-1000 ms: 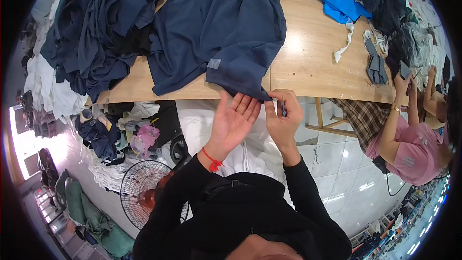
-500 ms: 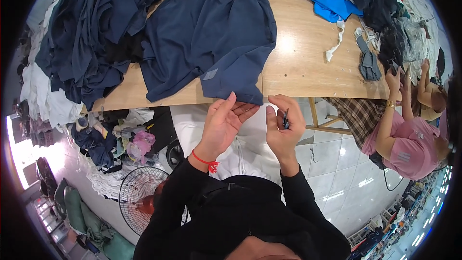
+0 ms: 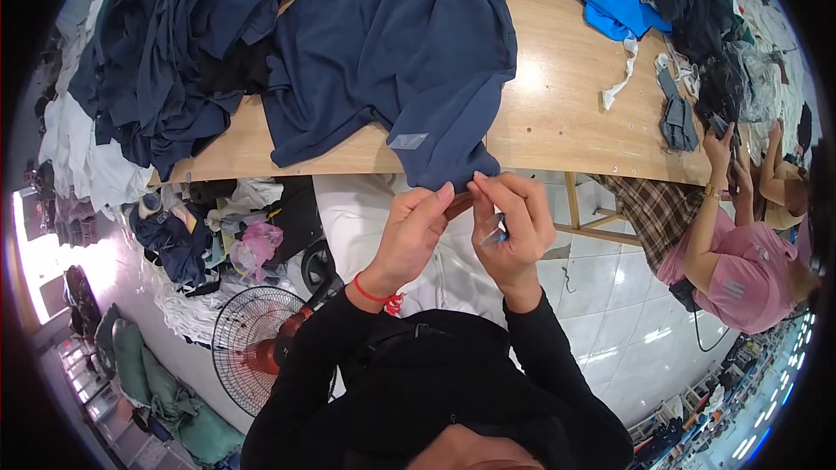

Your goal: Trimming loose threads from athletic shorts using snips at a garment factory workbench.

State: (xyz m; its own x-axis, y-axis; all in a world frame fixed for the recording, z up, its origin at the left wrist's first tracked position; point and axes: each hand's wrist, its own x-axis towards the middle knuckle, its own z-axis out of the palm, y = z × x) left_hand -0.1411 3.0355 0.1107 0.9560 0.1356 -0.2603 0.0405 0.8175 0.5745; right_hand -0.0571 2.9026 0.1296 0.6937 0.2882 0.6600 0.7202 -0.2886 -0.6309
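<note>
A pair of navy shorts (image 3: 435, 35) lies on the wooden table, waistband at the far side, one leg drawn over the near edge. My left hand (image 3: 414, 231) pinches the hem of that leg between thumb and fingers. Close beside it, my right hand (image 3: 515, 222) grips the same hem at its other corner with thumb and forefinger. Small metal thread snips (image 3: 495, 233) are tucked in the right palm, partly hidden by the fingers. A pale rectangular patch (image 3: 407, 140) shows on the leg above the hem.
A heap of dark garments (image 3: 165, 61) covers the table's left. Blue cloth (image 3: 610, 0) and dark clothes lie at the far right, near a white strip (image 3: 619, 78). A fan (image 3: 259, 350) stands at lower left. A person in pink (image 3: 740, 274) works at the right.
My right hand has moved left and taken hold of the hem, where it was apart before. The left fingers have closed on the hem. The leg now hangs farther over the edge.
</note>
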